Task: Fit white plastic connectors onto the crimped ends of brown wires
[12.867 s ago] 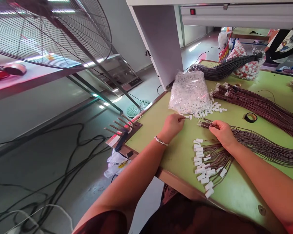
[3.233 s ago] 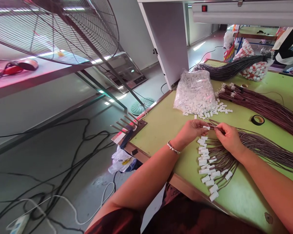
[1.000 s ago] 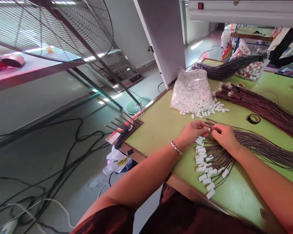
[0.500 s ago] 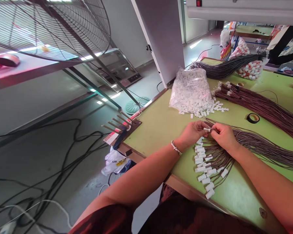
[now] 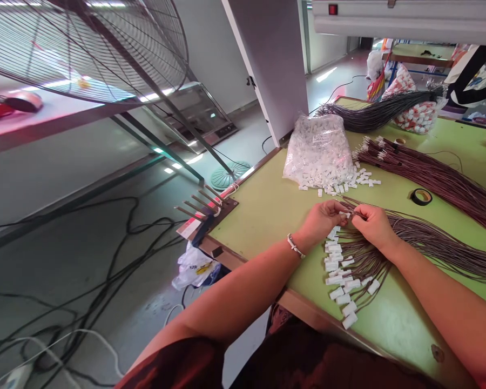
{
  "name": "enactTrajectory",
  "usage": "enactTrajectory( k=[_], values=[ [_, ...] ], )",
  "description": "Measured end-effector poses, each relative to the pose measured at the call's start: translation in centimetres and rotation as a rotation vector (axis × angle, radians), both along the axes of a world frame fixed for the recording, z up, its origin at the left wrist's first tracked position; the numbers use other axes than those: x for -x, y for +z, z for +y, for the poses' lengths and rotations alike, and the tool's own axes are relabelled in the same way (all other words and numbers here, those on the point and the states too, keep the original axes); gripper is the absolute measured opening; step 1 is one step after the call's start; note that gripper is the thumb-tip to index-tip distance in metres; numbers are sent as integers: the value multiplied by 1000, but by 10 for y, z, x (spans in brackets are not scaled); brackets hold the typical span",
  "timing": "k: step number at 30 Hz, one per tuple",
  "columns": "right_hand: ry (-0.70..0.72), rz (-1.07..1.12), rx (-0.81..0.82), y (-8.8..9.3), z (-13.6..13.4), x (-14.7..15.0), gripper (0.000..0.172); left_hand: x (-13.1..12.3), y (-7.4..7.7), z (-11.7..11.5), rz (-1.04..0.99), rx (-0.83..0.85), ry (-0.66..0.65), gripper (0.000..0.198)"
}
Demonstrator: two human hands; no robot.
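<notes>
Between the fingertips of my left hand (image 5: pixel 327 217) a small white connector housing (image 5: pixel 345 214) is pinched. My right hand (image 5: pixel 371 224) is closed on a thin brown wire close beside it, and the two hands nearly touch. Where the wire end meets the housing, my fingers partly hide it. Below my hands, brown wires with white connectors (image 5: pixel 342 298) on their ends fan out over the green tabletop (image 5: pixel 263 227). The rest of this wire bundle (image 5: pixel 441 246) trails off to the right under my right forearm.
A clear bag of white connectors (image 5: pixel 316 154) lies beyond my hands, with loose ones spilled before it. Farther right are a dark red wire bundle (image 5: pixel 437 181), a black tape roll (image 5: pixel 420 196) and a black wire bundle (image 5: pixel 372 112). A pronged rack (image 5: pixel 204 204) sits at the left table edge.
The view has shifted slightly. Both hands stay together at the same place over the wires, with the connector and wire still in them; the fingers have moved only a little.
</notes>
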State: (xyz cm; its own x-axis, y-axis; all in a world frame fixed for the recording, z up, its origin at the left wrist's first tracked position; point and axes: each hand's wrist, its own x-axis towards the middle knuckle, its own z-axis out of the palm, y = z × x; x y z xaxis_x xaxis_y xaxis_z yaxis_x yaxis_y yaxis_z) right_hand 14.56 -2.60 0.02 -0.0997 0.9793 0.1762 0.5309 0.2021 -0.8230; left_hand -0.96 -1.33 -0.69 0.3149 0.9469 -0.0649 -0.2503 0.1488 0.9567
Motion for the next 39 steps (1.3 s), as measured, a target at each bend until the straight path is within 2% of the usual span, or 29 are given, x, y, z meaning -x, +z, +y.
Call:
enactTrajectory(
  k=[4,8,13,15,18,21,22,23,24,26,27,28,33,39],
  values=[
    [-19,-41,5,1,0,2,15,-2,0,1,53,-33,-1,16],
    [-8,-76,-2,1,-1,2,15,-2,0,2,106,3,-10,15],
    [28,16,30,-1,0,-3,17,2,2,1,115,31,4,13],
    [22,70,58,-1,1,-5,19,8,4,1,155,28,-35,12],
    [-28,199,118,0,3,-6,24,22,11,4,286,-43,-241,13],
    [-63,372,217,2,4,-6,31,40,21,10,436,-270,-563,12],
    [-60,414,254,3,4,-6,33,46,24,14,494,-356,-594,11],
    [-53,445,287,3,4,-5,35,52,25,18,574,-426,-536,9],
    [-44,470,314,4,4,-5,37,57,26,24,677,-474,-385,7],
    [-27,510,338,5,4,-5,40,66,24,37,940,-488,122,12],
    [-21,528,342,5,3,-5,39,69,20,44,1052,-480,279,15],
    [-12,540,348,5,3,-5,37,71,16,51,1132,-471,346,16],
    [-3,557,381,6,1,-5,26,71,0,67,1278,-425,344,15],
    [20,571,385,4,2,-4,30,72,-1,68,1317,-409,395,18]
  ],
)
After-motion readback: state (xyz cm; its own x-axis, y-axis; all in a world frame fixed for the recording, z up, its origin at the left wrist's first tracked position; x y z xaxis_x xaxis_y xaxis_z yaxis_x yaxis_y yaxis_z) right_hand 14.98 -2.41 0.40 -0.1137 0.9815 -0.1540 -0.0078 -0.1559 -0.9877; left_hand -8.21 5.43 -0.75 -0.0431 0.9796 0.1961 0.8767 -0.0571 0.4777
